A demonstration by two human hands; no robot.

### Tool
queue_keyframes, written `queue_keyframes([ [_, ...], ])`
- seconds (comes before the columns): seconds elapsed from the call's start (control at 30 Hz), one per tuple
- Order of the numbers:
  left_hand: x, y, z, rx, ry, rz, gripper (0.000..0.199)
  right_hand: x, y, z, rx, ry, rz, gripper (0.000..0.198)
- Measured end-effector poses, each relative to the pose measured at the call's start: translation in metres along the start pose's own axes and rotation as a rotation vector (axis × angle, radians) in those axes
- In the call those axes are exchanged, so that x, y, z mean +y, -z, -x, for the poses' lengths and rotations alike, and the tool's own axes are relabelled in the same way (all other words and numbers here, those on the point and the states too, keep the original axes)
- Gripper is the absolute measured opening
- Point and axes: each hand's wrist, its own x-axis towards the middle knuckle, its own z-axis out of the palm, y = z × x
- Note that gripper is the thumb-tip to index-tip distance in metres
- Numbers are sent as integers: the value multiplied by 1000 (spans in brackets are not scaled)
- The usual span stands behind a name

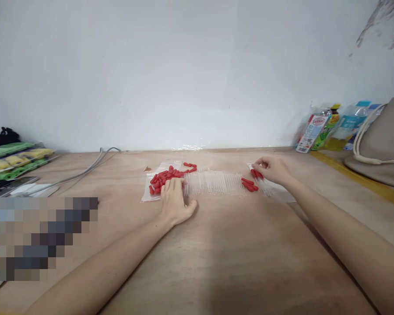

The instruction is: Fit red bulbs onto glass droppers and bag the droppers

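Note:
My left hand (174, 203) reaches over a heap of small red rubber bulbs (164, 176) on a clear plastic bag (146, 194). Its thumb is spread away from the fingers, whose tips are partly hidden among the bulbs. To the right of the heap, a row of thin clear tubes (213, 181) lies side by side on the table. Several tubes at the row's right end carry red bulbs (249, 184). My right hand (271, 168) is closed in a pinch above more bulb-tipped tubes (258, 174) on another plastic bag (287, 194); what its fingertips hold is hidden.
Drink bottles (350, 127), a carton (311, 133) and a beige bag (384, 135) stand at the back right. Grey cables (82, 170), a phone (16, 183) and packed green and yellow goods (18, 159) lie at left. A white wall (197, 78) borders the wooden table (216, 253).

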Motion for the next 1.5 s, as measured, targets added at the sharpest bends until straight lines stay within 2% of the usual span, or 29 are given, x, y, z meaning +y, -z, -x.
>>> queue_keyframes([
  [0.13,-5,7,0,-62,-11,-186,29,-24,-4,10,-180,175,104,28],
  [0.33,-10,8,-6,-118,-79,-342,31,-35,-3,12,-313,153,259,36],
  [0.43,-14,10,-10,-137,-124,-330,31,-35,-2,14,-349,135,230,42],
  [0.53,-18,12,-15,-148,-153,-275,32,-34,-3,14,-358,119,174,40],
  [0.63,-20,11,-23,-137,-129,-215,29,-33,-5,10,-265,87,188,29],
  [0.73,-14,3,-36,-134,-78,-170,26,-39,-8,10,-47,80,166,22],
  [0.83,0,-11,-52,-169,-14,-185,26,-59,-13,27,130,128,52,22],
  [0.97,17,-33,-72,-229,89,-294,37,-87,-26,67,142,356,-61,20],
  [1.03,22,-40,-78,-282,146,-320,42,-94,-31,82,154,469,-55,21],
  [1.1,25,-43,-83,-328,204,-307,44,-95,-34,90,165,525,-41,21],
  [1.33,30,-45,-92,-413,335,-258,42,-92,-33,87,139,498,-44,20],
  [1.5,30,-42,-98,-422,334,-228,35,-88,-36,86,137,494,-69,21],
])
